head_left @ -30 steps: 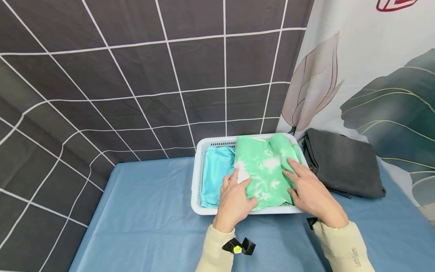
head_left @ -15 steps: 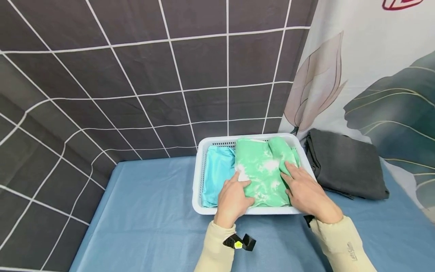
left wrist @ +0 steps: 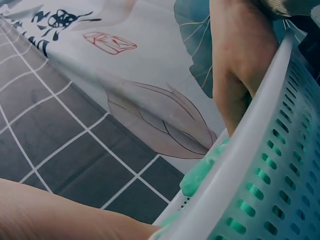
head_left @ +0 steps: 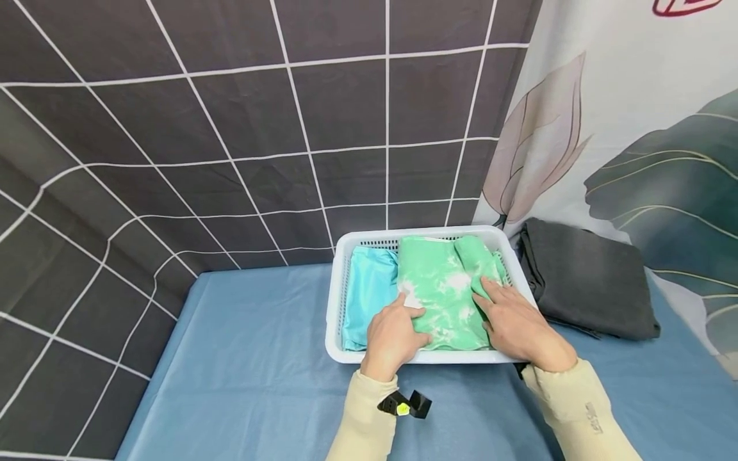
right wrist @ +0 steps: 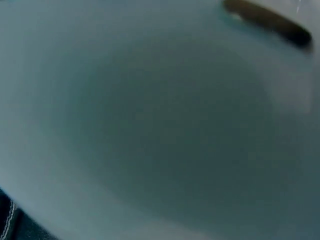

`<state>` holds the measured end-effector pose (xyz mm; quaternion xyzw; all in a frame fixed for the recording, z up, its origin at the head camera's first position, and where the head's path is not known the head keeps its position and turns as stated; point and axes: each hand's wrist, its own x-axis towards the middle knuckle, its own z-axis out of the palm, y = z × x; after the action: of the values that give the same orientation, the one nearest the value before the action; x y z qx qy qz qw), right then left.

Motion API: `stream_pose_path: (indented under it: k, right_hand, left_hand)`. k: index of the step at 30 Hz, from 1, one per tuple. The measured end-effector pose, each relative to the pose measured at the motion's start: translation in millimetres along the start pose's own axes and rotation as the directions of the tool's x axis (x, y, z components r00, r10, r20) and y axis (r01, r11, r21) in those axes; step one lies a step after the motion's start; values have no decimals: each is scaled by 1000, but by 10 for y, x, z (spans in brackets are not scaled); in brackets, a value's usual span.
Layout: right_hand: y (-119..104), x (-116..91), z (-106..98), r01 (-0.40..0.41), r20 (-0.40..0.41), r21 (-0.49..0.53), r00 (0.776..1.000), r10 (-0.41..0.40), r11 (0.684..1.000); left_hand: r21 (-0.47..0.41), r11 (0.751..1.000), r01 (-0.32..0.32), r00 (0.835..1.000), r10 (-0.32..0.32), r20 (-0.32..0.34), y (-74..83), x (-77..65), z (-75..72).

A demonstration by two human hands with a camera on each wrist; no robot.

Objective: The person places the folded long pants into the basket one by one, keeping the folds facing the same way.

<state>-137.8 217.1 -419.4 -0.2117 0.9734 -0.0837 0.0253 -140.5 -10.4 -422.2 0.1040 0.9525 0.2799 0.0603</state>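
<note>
green-and-white cloth (head_left: 438, 278) has sunk lower into the white basket (head_left: 332, 301) since a second ago, its back edge no longer lapping over the basket's far rim, and the right hand (head_left: 513, 322) has shifted a little inward over the basket. now the cloth lies inside the basket, filling its middle and right part, with a rolled fold along its right side. the right hand reaches over the basket's near right corner, fingers apart and resting on that fold. the left hand (head_left: 393, 336) comes over the basket's near rim, its fingers loosely spread, index and thumb apart and touching the cloth's left side; the tips of the others are hard to make out. a bright blue cloth (head_left: 369, 282) lies folded in the basket's left part, just beside the green one. through slots in the basket's side, the left wrist view shows green fabric. a dark grey folded cloth (head_left: 588, 278) lies just right of the basket, on the blue sheet (head_left: 248, 358) beneath it. behind the basket rises a dark covering with a white grid (head_left: 340, 115). the right wrist view is mostly a blur.
</note>
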Motion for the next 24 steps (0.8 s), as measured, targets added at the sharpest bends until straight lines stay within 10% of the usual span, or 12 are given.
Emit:
stream_pose_path:
  k: [24]
  right_hand:
    - [10, -27, 69, -23, -142, 108, 989, 39, 994]
  left_hand:
    - [-169, 985, -18, 993, -3, -119, -61, -40, 61]
